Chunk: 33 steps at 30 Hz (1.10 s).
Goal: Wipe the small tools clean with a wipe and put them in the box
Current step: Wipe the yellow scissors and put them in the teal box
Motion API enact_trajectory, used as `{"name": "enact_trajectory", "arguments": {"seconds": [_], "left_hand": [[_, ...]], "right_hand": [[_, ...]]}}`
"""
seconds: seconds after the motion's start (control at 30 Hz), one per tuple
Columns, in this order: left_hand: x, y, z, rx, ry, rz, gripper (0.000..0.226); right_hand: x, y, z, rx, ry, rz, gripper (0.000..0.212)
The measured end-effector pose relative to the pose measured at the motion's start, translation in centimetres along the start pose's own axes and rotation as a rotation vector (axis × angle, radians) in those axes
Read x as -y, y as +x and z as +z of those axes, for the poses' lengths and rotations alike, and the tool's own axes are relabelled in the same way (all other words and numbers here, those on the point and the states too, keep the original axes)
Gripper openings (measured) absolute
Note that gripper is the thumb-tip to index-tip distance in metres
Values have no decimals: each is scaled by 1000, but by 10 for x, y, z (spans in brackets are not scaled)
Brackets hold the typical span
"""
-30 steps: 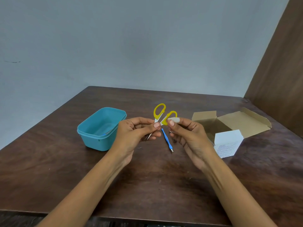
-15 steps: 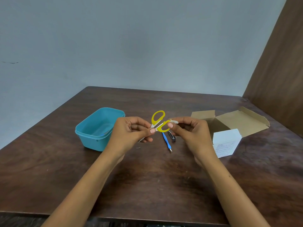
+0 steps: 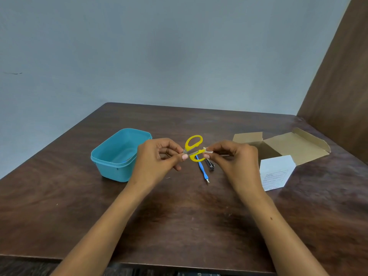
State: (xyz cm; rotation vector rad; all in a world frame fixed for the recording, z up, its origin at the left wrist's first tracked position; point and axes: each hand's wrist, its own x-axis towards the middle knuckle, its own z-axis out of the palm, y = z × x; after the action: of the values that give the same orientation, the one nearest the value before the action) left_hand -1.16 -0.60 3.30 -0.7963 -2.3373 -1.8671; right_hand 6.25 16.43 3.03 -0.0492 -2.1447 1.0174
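Yellow plastic marks the two loop handles of the one pair of scissors (image 3: 194, 148), held in the air above the middle of the worktop (image 3: 179, 212) between both hands. The left hand (image 3: 157, 162) has its thumb and forefinger pinched together on the metal blades, just where they meet the handles, with the other fingers curled under; the blade tips are hidden inside that hand. The right hand (image 3: 234, 160) pinches one small white wipe (image 3: 208, 150) between thumb and forefinger and presses it against the lower handle loop, the rest of its fingers curled in. The upper loop stands free, tilted toward the far side. Below the scissors, on the worktop between the two hands, lie two more small tools: one blue-handled tool (image 3: 202, 169) with a pale metal tip pointing toward the near edge, and just to its right one dark tool (image 3: 210, 165), partly covered by the right hand and too small to make out. Left of the left hand, close beside it, sits one teal box (image 3: 111, 162), open at the top; something blue lies in it near its right wall, but it cannot be told what. To the right of the right hand stands one white carton (image 3: 275, 172) with printed text on its side, and behind it one open brown cardboard box (image 3: 294, 146) with its flaps spread flat. A brown wooden panel (image 3: 342, 80) rises at the far right corner, against a grey wall (image 3: 159, 52).
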Motion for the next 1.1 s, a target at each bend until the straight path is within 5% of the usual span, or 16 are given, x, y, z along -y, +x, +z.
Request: {"name": "enact_trajectory", "arguments": {"seconds": [0.37,0.67,1.1], "left_hand": [[4,-3,8,-3,16,41,15],[4,-3,9,27,-56,40,10],[4,-4,9,36,-150,27,9]], "right_hand": [[-2,-3,16,160,-91,-212,12],[1,-1,13,226,131,62,13],[1,-1,16,200,168,32,12]]}}
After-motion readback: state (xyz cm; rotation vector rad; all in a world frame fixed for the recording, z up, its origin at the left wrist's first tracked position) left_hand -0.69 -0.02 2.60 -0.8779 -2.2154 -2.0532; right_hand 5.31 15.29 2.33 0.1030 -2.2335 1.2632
